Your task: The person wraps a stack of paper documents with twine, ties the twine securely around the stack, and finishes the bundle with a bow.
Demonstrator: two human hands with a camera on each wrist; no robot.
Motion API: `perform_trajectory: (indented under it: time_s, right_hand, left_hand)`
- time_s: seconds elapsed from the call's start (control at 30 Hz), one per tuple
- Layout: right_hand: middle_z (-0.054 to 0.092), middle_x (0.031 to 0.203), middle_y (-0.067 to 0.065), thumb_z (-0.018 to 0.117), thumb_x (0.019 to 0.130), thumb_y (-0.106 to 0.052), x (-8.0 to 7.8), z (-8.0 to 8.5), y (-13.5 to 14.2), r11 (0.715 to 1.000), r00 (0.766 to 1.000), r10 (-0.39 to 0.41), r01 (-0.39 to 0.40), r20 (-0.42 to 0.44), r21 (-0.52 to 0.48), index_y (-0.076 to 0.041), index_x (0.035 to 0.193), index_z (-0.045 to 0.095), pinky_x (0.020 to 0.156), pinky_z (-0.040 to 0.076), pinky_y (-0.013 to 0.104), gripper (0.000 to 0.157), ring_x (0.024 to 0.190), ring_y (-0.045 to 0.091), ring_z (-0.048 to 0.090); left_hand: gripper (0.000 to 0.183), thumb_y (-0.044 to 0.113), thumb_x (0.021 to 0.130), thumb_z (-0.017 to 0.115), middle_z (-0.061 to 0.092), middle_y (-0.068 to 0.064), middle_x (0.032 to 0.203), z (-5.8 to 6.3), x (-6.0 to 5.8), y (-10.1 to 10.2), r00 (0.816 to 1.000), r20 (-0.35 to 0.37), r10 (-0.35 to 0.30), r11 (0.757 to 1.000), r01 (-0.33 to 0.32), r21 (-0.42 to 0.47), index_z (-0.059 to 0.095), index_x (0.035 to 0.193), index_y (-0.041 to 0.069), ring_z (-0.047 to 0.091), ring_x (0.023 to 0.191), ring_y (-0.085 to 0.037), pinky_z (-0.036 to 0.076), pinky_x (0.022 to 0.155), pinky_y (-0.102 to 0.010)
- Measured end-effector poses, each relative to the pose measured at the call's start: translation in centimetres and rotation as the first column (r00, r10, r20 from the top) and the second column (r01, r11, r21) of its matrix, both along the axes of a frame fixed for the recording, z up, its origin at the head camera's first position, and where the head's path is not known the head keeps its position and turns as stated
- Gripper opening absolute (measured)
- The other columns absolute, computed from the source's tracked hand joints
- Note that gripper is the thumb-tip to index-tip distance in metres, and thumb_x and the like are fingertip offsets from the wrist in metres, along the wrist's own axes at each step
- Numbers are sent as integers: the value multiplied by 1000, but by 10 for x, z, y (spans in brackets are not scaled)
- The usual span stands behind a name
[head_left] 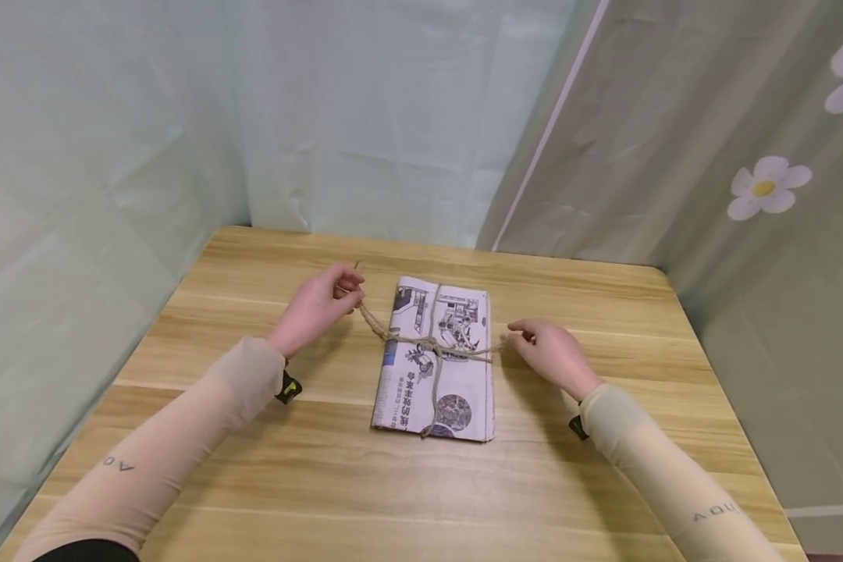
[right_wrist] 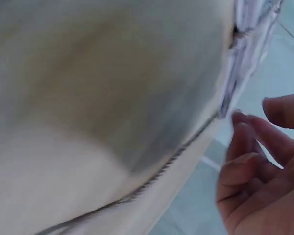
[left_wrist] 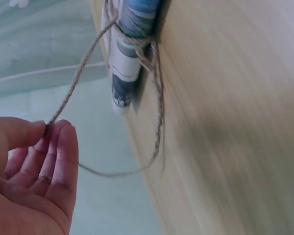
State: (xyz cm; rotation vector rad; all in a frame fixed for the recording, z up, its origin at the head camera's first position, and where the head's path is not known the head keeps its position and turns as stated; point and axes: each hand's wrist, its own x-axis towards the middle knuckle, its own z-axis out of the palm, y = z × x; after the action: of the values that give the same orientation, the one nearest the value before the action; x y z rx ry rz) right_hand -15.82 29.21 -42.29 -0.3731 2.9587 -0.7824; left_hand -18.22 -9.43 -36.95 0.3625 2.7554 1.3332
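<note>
A folded newspaper bundle (head_left: 464, 382) lies on the wooden table, with brown twine (head_left: 432, 345) crossed over it and knotted near its middle. Left of the bundle, my left hand (head_left: 316, 308) pinches a length of twine between thumb and fingertips. In the left wrist view that twine (left_wrist: 78, 73) runs up to the bundle (left_wrist: 125, 71), and a loop hangs down behind the fingers. My right hand (head_left: 555, 355) is just off the bundle's right side, near a short twine end. The right wrist view shows the thumb (right_wrist: 281, 108) apart from the loosely bent fingers, nothing between them.
The wooden table (head_left: 309, 476) reaches back to a pale curtain (head_left: 407, 117) and a grey curtain (head_left: 604, 156) with white flowers. More pale sheeting (head_left: 77, 195) hangs along the left side.
</note>
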Motion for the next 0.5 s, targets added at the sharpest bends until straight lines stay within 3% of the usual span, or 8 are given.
perform_trajectory:
  time_s: [0.17,0.3,0.4,0.5]
  right_hand:
    - [60,94,-6,55,93,-32,-26,19,-40,991,991,97,-105,-97,-87,-20,125,57,61,47,30,35,75,9,54]
    - [55,109,-4,59,91,-28,-48,41,-91,964,964,213,-234,-157,-128,-24,135,47,61,48,27,46,80,10,54]
    - [47,125,0,63,89,-27,-62,52,-119,959,948,258,-275,-187,-70,-27,136,44,74,48,29,51,94,12,53]
    - [47,125,-1,64,88,-24,-71,56,-130,971,942,228,-239,-244,-15,-23,120,58,87,42,32,33,105,15,48]
  left_hand:
    - [24,16,86,67,58,0,96,6,3,4,1000,-24,-16,1000,16,15,50,103,12,57,89,-15,50,77,-32]
    - [23,15,86,66,59,2,95,7,5,10,997,-38,-68,998,68,2,48,100,14,57,89,-13,50,79,-31]
    - [22,14,87,65,59,2,96,5,5,19,993,-53,-109,994,110,16,48,101,14,57,90,-13,50,79,-30]
    - [25,11,87,65,59,1,96,3,4,28,987,-71,-145,988,148,47,49,107,11,58,90,-13,50,79,-29]
